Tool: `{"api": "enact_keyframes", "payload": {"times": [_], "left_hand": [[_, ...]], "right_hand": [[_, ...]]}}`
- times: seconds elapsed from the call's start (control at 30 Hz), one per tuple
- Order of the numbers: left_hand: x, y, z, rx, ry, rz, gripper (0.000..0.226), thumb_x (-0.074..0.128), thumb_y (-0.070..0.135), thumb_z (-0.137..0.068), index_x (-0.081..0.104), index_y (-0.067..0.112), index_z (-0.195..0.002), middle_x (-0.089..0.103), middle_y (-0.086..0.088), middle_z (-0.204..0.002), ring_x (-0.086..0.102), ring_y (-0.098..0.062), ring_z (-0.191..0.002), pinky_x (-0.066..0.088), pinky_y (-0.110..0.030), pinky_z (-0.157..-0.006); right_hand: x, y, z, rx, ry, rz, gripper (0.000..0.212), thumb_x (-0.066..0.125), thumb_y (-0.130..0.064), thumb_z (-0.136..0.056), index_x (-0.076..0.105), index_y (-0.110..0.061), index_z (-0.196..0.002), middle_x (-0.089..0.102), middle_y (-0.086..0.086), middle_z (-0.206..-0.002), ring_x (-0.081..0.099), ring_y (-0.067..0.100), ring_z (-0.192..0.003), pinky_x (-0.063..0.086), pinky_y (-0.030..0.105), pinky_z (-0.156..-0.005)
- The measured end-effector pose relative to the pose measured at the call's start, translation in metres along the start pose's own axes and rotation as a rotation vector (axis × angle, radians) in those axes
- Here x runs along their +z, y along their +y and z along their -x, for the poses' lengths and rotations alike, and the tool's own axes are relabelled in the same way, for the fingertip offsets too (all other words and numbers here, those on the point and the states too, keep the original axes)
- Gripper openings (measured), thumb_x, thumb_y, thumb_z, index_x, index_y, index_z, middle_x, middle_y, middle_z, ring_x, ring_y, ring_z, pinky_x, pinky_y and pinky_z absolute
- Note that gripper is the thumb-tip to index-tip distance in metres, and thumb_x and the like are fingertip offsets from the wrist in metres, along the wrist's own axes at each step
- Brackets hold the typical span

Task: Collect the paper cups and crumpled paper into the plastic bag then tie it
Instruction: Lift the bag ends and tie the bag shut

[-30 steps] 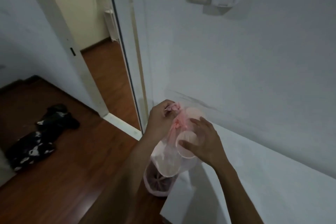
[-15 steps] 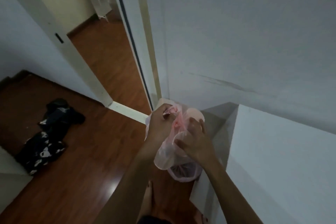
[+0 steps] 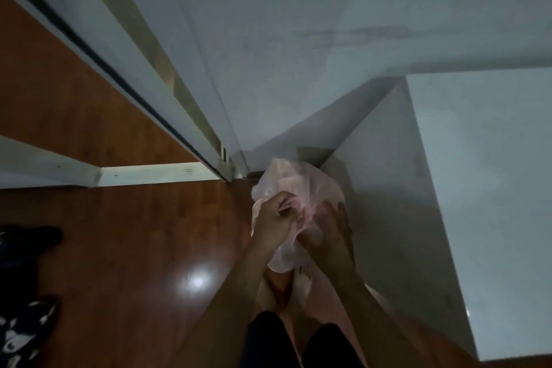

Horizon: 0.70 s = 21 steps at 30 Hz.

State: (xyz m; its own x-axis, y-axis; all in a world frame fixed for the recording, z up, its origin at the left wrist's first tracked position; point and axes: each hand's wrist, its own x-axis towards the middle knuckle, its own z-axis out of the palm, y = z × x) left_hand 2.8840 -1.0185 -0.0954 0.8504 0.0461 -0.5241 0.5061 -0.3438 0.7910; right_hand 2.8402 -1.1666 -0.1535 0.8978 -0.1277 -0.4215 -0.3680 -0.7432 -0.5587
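A translucent pink plastic bag (image 3: 294,181) hangs low over the wooden floor, beside the side of a white table. My left hand (image 3: 273,218) pinches the gathered top of the bag. My right hand (image 3: 331,236) grips the bag's right side, fingers spread over the plastic. The bag bulges with rounded shapes inside; I cannot make out separate cups or paper. My bare feet show below the bag.
The white table (image 3: 490,188) fills the right side. A white wall rises ahead, with a sliding door frame (image 3: 155,89) to the left. Dark patterned cloth (image 3: 21,293) lies on the brown wooden floor (image 3: 134,248) at the far left.
The view has tilted sharply downward. Both hands have lowered the bag from table height toward the floor, keeping their grip on it.
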Motion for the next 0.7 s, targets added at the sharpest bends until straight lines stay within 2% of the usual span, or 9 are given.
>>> {"api": "enact_keyframes", "payload": {"times": [0.07, 0.17, 0.33, 0.43, 0.47, 0.5, 0.57, 0.63, 0.7], "left_hand": [[0.013, -0.023, -0.021, -0.038, -0.047, 0.021, 0.017, 0.058, 0.003, -0.086, 0.069, 0.016, -0.088, 0.072, -0.001, -0.084, 0.068, -0.012, -0.079, 0.052, -0.015, -0.067], [0.033, -0.061, -0.056, -0.080, -0.087, 0.074, 0.015, 0.060, 0.003, -0.087, 0.069, 0.013, -0.090, 0.073, -0.007, -0.089, 0.070, -0.020, -0.086, 0.059, -0.031, -0.075], [0.068, -0.133, -0.116, -0.098, -0.168, 0.001, 0.011, 0.061, 0.006, -0.091, 0.067, 0.011, -0.099, 0.065, 0.005, -0.083, 0.061, -0.003, -0.075, 0.045, -0.007, -0.061], [0.079, -0.170, -0.143, -0.136, -0.196, -0.055, 0.012, 0.065, 0.011, -0.090, 0.067, 0.008, -0.101, 0.067, -0.003, -0.089, 0.067, -0.017, -0.083, 0.054, -0.029, -0.078], [0.082, -0.181, -0.149, -0.146, -0.201, -0.067, 0.014, 0.066, 0.012, -0.090, 0.068, 0.007, -0.102, 0.068, -0.007, -0.094, 0.067, -0.023, -0.089, 0.055, -0.031, -0.082], [0.084, -0.189, -0.155, -0.121, -0.188, -0.123, 0.016, 0.067, 0.013, -0.090, 0.069, 0.004, -0.103, 0.068, -0.007, -0.097, 0.066, -0.023, -0.093, 0.052, -0.023, -0.084], [0.084, -0.204, -0.166, 0.022, -0.139, -0.365, 0.026, 0.071, 0.017, -0.086, 0.069, 0.003, -0.108, 0.065, -0.006, -0.110, 0.057, -0.019, -0.108, 0.039, -0.013, -0.087], [0.080, -0.219, -0.176, 0.114, -0.157, -0.521, 0.051, 0.077, 0.029, -0.079, 0.061, 0.013, -0.125, 0.051, -0.005, -0.137, 0.042, -0.021, -0.130, 0.034, -0.025, -0.102], [0.079, -0.234, -0.186, 0.140, -0.227, -0.535, 0.080, 0.082, 0.035, -0.072, 0.043, 0.024, -0.142, 0.031, -0.007, -0.153, 0.031, -0.026, -0.140, 0.039, -0.041, -0.108]], "right_hand": [[0.026, 0.012, -0.012, 0.046, 0.010, 0.073, 0.075, 0.071, -0.052, -0.076, 0.044, -0.023, -0.140, 0.036, 0.000, -0.148, 0.031, 0.022, -0.139, 0.029, 0.025, -0.104], [0.070, 0.044, -0.034, 0.079, 0.026, 0.138, 0.096, 0.050, -0.079, -0.071, 0.030, -0.026, -0.149, 0.026, -0.001, -0.157, 0.014, 0.022, -0.148, 0.033, 0.044, -0.113], [0.128, 0.091, -0.086, 0.158, 0.128, 0.175, 0.107, 0.077, -0.055, -0.070, 0.020, -0.020, -0.154, 0.026, 0.012, -0.158, 0.026, 0.032, -0.144, 0.035, 0.050, -0.111], [0.154, 0.113, -0.110, 0.079, 0.065, 0.262, 0.113, 0.080, -0.054, -0.067, 0.015, -0.026, -0.155, 0.021, 0.011, -0.160, 0.022, 0.034, -0.145, 0.033, 0.050, -0.112], [0.163, 0.121, -0.117, 0.031, 0.046, 0.289, 0.112, 0.081, -0.053, -0.066, 0.018, -0.026, -0.155, 0.020, 0.012, -0.160, 0.021, 0.036, -0.146, 0.032, 0.053, -0.112], [0.171, 0.128, -0.125, -0.015, 0.038, 0.316, 0.109, 0.081, -0.054, -0.066, 0.023, -0.025, -0.154, 0.022, 0.014, -0.160, 0.021, 0.038, -0.146, 0.032, 0.055, -0.112], [0.183, 0.143, -0.141, -0.084, 0.044, 0.381, 0.101, 0.077, -0.061, -0.065, 0.037, -0.021, -0.148, 0.030, 0.016, -0.156, 0.025, 0.038, -0.145, 0.029, 0.055, -0.114], [0.191, 0.154, -0.157, -0.113, 0.038, 0.457, 0.095, 0.062, -0.074, -0.066, 0.044, -0.017, -0.140, 0.043, 0.014, -0.149, 0.030, 0.033, -0.144, 0.027, 0.051, -0.115], [0.195, 0.161, -0.167, -0.114, 0.016, 0.495, 0.103, 0.051, -0.083, -0.065, 0.040, -0.016, -0.143, 0.044, 0.011, -0.149, 0.033, 0.030, -0.142, 0.030, 0.047, -0.113]]}}
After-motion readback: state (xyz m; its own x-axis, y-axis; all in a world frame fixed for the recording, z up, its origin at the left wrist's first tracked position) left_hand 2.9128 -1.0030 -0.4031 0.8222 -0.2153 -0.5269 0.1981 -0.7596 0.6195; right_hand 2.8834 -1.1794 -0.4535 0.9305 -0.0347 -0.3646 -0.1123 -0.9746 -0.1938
